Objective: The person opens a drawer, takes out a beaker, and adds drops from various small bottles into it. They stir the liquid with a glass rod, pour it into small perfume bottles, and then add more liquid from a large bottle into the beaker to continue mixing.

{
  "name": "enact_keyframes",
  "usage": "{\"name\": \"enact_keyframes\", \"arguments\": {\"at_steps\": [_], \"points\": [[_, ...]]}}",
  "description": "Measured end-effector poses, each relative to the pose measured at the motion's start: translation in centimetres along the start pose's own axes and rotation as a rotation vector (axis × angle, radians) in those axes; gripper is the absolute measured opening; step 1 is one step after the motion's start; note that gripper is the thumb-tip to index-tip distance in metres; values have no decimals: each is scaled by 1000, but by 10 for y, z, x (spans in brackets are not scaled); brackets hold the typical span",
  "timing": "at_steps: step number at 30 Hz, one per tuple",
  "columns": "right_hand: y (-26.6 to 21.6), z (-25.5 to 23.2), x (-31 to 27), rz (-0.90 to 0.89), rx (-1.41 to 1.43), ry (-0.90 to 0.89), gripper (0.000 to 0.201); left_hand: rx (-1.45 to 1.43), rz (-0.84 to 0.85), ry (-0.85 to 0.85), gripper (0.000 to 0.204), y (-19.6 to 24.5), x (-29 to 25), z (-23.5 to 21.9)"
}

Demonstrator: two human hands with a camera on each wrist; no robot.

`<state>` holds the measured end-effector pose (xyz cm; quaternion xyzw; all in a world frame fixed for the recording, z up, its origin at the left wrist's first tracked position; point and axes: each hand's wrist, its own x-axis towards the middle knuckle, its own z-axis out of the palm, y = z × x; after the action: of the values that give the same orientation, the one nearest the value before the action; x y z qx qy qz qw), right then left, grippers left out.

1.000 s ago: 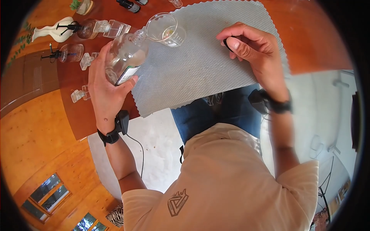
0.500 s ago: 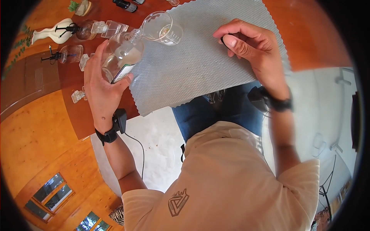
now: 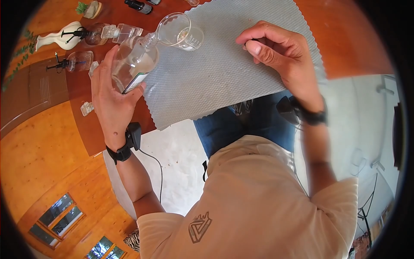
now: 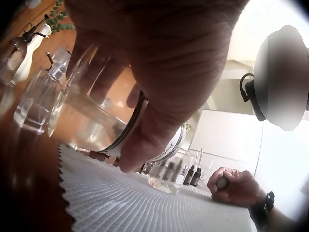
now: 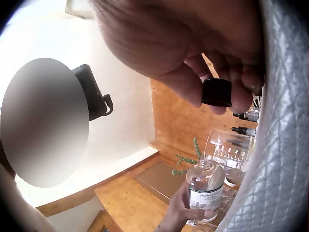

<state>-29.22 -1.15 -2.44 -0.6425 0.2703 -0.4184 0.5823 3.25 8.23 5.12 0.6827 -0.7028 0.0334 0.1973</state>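
Observation:
My left hand [image 3: 113,97] grips a clear bottle [image 3: 137,60] with a white label, tilted so its neck points toward the beaker. Clear liquid shows inside the bottle in the left wrist view. The bottle's mouth is right at the rim of a clear graduated beaker [image 3: 196,39], which stands on the grey mat [image 3: 202,82]. Raised over the right part of the mat, my right hand [image 3: 282,54] pinches a small black cap [image 5: 217,92] between thumb and fingers.
Left of the mat, on the red-brown table [image 3: 116,123], stand clear glass bottles, a spray bottle [image 3: 79,61] and a white vase [image 3: 60,35]. Dark dropper bottles [image 3: 139,6] and a small potted plant [image 3: 91,8] are at the far edge.
In the head view, my left hand, the bottle and the beaker have shifted slightly left. The right hand has edged left too, still pinching the cap.

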Motion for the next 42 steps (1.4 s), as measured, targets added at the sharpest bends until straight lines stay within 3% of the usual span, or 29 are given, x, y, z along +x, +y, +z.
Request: {"name": "enact_keyframes", "arguments": {"at_steps": [42], "points": [[-1,0,-1,-23,-21,-15,19,122,0,-23,86,13,5,-10]]}}
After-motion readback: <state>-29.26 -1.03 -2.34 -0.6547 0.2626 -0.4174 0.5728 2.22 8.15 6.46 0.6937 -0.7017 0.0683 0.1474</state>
